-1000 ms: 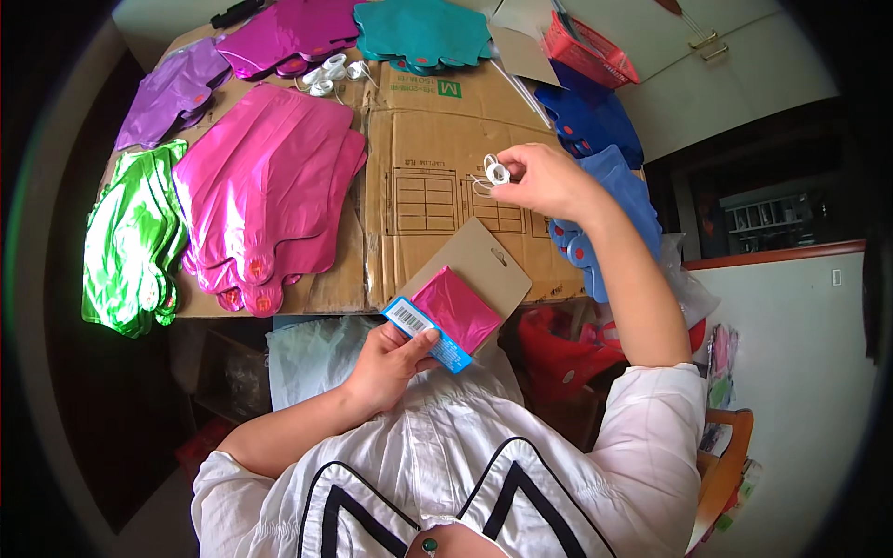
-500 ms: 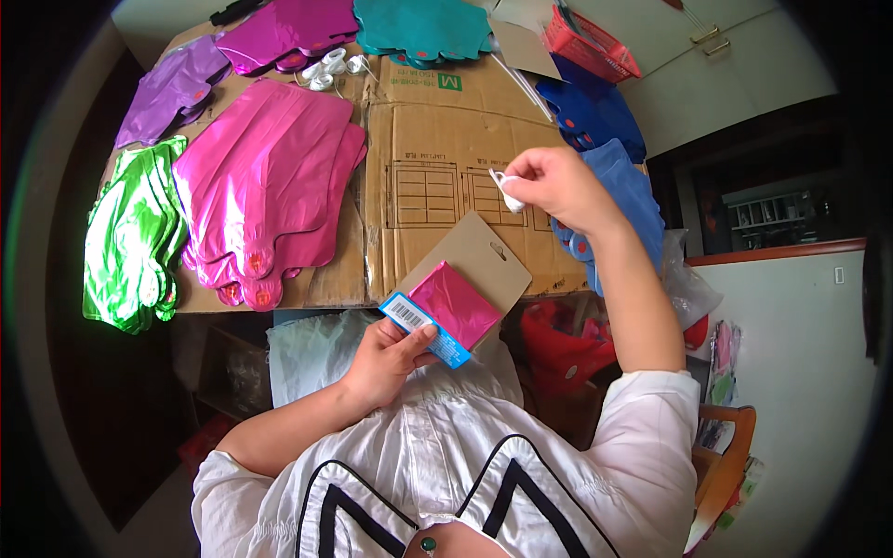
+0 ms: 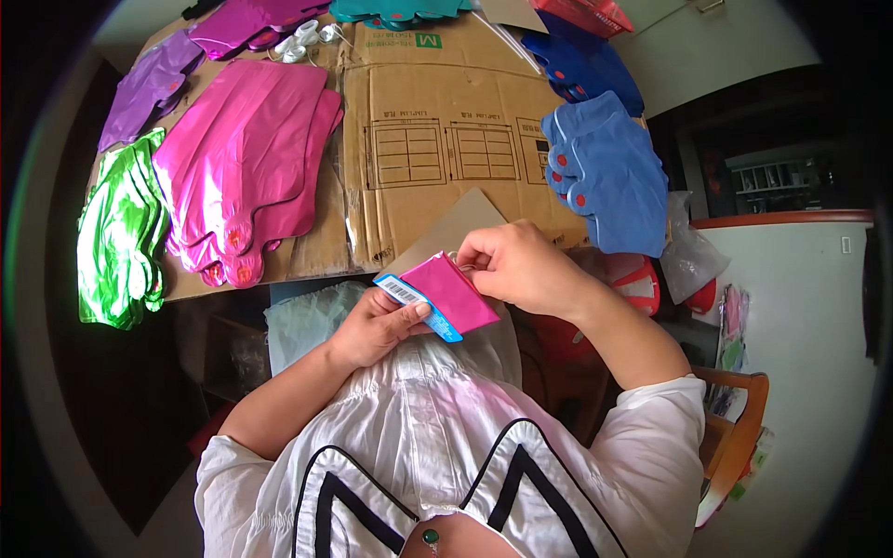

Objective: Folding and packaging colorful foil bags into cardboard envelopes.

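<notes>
Left hand (image 3: 372,325): gripping the lower edge of a magenta packet (image 3: 451,293), thumb pressing its blue-and-white label strip (image 3: 409,299); the hand is clamping on the packet and holding it up in front of the chest.

Right hand (image 3: 521,265): pinching at the packet's top corner, fingers closing together there. Something small and pale is showing at the fingertips; what it is cannot be told.

Card (image 3: 456,228): a brown backing sheet, sitting behind the packet and rising above it toward the desk.

Step, as judged: the packet is being fitted or fastened at its top corner while the other hand is steadying it. The next move is likely calling for a firm hold from the left hand and a fine pinch from the right, keeping packet and card lined up.

Desk (image 3: 437,139): covered with flattened cardboard, lying beyond the packet.

Foil pieces, placed relative to the packet:
- pink stack (image 3: 242,158), up and to the left
- green stack (image 3: 121,232), farther left, hanging over the desk edge
- purple pieces (image 3: 149,84), far upper left
- blue stack (image 3: 605,177), up and to the right
- teal pieces (image 3: 400,9), at the far edge

White loops (image 3: 302,37): lying near the far left of the cardboard.
</notes>
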Action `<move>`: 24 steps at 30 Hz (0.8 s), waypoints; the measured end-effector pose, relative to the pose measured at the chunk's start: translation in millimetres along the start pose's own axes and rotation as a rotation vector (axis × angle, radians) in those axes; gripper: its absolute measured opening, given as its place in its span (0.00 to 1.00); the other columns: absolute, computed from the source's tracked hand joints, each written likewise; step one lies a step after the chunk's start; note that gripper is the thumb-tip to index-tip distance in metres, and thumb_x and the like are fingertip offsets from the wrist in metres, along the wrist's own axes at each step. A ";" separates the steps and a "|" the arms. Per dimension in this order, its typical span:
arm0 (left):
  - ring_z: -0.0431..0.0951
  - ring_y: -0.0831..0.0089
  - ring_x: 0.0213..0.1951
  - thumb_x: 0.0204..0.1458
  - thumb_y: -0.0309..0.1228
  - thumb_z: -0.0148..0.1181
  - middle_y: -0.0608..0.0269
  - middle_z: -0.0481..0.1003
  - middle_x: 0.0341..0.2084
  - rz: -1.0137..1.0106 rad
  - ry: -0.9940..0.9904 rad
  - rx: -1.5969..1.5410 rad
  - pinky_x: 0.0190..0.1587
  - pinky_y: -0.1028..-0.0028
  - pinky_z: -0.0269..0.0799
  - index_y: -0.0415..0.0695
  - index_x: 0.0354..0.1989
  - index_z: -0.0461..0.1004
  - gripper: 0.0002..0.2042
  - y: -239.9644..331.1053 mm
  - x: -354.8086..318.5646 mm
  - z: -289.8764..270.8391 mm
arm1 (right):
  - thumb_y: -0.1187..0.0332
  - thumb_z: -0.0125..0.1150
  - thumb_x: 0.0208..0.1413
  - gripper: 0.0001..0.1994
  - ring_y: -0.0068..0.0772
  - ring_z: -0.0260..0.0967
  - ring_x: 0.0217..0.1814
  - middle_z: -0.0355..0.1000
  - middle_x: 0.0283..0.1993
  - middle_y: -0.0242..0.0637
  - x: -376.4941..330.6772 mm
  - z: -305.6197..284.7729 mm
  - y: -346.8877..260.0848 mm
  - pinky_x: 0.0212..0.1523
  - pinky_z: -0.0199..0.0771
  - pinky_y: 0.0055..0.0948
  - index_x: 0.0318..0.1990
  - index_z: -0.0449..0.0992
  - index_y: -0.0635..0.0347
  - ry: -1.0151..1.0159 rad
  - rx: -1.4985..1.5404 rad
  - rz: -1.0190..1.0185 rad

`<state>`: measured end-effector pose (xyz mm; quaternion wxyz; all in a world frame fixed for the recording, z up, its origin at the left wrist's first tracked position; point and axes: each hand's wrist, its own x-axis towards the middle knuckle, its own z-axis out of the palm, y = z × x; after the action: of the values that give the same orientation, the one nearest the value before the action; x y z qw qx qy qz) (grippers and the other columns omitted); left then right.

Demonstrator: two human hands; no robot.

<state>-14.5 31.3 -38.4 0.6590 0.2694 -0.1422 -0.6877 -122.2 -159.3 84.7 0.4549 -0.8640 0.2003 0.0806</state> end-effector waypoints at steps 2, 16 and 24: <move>0.76 0.67 0.49 0.61 0.28 0.52 0.59 0.75 0.47 0.001 0.000 -0.011 0.55 0.62 0.72 0.39 0.53 0.70 0.13 0.8 -0.9 2.0 | 0.76 0.61 0.48 0.08 0.20 0.71 0.29 0.76 0.28 0.35 0.4 2.9 -1.2 0.32 0.72 0.24 0.35 0.76 0.70 -0.060 0.121 0.047; 0.79 0.69 0.44 0.61 0.29 0.52 0.61 0.77 0.42 0.027 0.170 0.074 0.50 0.66 0.76 0.40 0.48 0.72 0.10 0.7 -9.6 13.1 | 0.77 0.49 0.53 0.11 0.18 0.69 0.33 0.76 0.32 0.29 11.8 -12.5 -1.9 0.38 0.71 0.23 0.40 0.78 0.69 -0.414 0.305 0.116; 0.80 0.75 0.40 0.61 0.31 0.54 0.65 0.79 0.38 0.043 0.296 0.124 0.42 0.74 0.78 0.42 0.45 0.74 0.09 6.4 -10.4 27.6 | 0.75 0.50 0.56 0.10 0.18 0.69 0.33 0.74 0.33 0.27 15.9 -12.9 8.9 0.38 0.71 0.23 0.38 0.78 0.69 -0.443 0.571 0.233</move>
<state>-24.8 36.6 -10.5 0.6693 0.4050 -0.0915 -0.6162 -112.1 -178.7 80.3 0.6975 -0.6354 0.2086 0.2574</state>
